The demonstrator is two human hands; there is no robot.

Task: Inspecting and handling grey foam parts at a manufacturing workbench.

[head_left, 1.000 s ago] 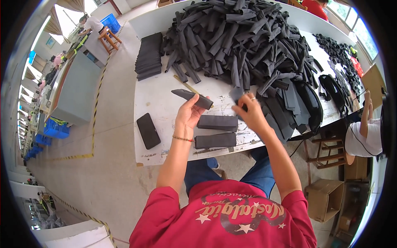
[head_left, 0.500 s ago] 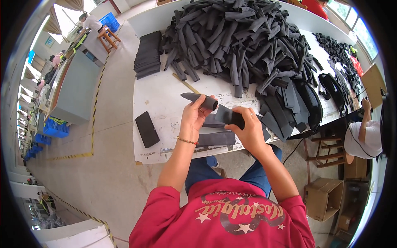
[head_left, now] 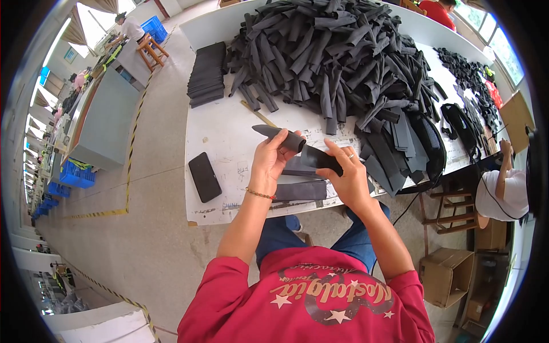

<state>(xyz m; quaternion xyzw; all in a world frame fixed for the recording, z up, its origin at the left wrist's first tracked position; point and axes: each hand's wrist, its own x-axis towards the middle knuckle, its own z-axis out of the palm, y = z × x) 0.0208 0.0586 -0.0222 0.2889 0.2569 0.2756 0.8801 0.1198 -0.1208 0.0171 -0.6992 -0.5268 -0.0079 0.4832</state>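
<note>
My left hand [head_left: 270, 156] is closed around a black fabric sleeve [head_left: 292, 140], whose pointed end sticks out to the left and whose open end faces right. My right hand [head_left: 351, 178] grips a dark grey flexible sheet [head_left: 314, 159] between thumb and fingers, bent into a curve. The sheet's left end is close to the sleeve's mouth; whether it has entered cannot be told. Beneath the hands, a flat black fabric piece [head_left: 302, 191] lies near the table's front edge, with another partly hidden above it.
A big heap of black fabric sleeves [head_left: 320, 63] covers the back of the white table [head_left: 223, 134]. At the left stand a neat stack of black pieces [head_left: 206, 77] and a phone [head_left: 205, 177]. Dark grey sheets [head_left: 382, 166] lie at right beside a black bag [head_left: 430, 146]. A co-worker [head_left: 503, 188] sits at far right.
The sheet in my right hand has turned from nearly flat to curled, and my right fingers have shifted along it. My left hand still holds the sleeve in almost the same place.
</note>
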